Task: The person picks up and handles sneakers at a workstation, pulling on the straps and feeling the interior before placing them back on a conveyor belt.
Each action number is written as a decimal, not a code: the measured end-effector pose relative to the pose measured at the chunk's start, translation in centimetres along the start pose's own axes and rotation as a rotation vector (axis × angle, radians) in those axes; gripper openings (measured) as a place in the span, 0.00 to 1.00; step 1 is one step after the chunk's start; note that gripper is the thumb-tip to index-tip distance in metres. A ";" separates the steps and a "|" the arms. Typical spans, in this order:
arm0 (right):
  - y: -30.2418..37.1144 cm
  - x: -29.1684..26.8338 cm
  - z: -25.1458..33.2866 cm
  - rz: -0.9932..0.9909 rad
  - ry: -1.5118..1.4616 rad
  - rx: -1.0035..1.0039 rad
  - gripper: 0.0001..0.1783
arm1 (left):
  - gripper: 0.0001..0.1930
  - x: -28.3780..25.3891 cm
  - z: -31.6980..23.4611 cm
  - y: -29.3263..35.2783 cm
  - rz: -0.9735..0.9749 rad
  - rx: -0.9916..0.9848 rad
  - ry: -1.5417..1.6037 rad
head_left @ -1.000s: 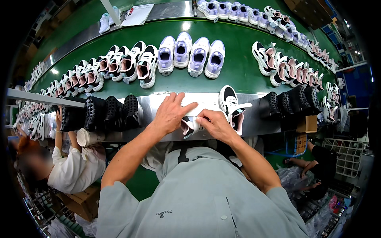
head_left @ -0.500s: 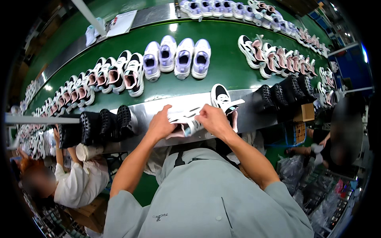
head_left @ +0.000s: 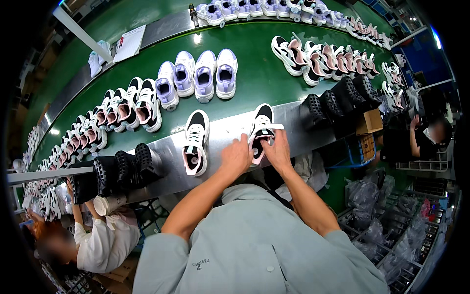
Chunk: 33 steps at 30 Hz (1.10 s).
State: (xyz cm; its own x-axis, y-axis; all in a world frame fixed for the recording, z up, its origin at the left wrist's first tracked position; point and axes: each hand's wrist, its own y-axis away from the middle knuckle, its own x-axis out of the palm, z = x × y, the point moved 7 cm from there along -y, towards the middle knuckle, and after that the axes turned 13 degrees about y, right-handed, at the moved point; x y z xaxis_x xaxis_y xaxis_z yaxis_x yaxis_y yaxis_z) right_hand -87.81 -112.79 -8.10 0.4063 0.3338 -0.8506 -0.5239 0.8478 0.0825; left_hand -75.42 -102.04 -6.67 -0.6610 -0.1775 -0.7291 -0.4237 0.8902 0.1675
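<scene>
Straight in front of me on the metal ledge, a white-and-black sneaker (head_left: 261, 116) with a pink lining lies toe away from me. My right hand (head_left: 278, 153) grips the right side of its collar, the thumb at the opening. A white strip (head_left: 272, 126) sticks out sideways above those fingers. On the other side of the collar, my left hand (head_left: 236, 156) is closed against the shoe, its fingertips partly hidden. Left of it stands a matching sneaker (head_left: 197, 139), laced and untouched.
Beyond the ledge, a green conveyor belt (head_left: 254, 49) carries white-and-lilac sneakers (head_left: 204, 78) and rows of pink-lined sneakers (head_left: 293, 54). Black boots (head_left: 142, 161) flank me on the left, more black boots (head_left: 345, 100) on the right. A cardboard box (head_left: 368, 121) hangs at the right edge. Co-workers sit on both sides.
The left sneaker, held in both my hands before, now rests on the ledge. Both hands have moved right to the other sneaker. The view has shifted slightly.
</scene>
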 end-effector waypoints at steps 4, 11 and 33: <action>-0.2 -0.1 1.6 -0.130 0.010 -0.316 0.22 | 0.16 4.0 2.9 -2.6 -0.054 -0.076 0.278; 1.7 -1.3 1.8 -0.069 0.077 -0.450 0.25 | 0.16 2.1 -2.3 -0.8 -0.047 0.007 0.103; 5.2 3.9 -1.1 -0.001 -0.278 0.064 0.11 | 0.10 -1.4 -5.9 1.9 -0.076 0.639 0.031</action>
State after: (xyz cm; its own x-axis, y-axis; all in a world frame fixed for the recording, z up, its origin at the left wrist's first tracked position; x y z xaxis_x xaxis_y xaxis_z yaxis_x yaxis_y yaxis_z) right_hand -89.73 -107.57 -11.52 0.6015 0.4254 -0.6762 -0.4785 0.8697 0.1214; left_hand -78.96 -102.61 -1.43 -0.6656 -0.2532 -0.7020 -0.0243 0.9475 -0.3188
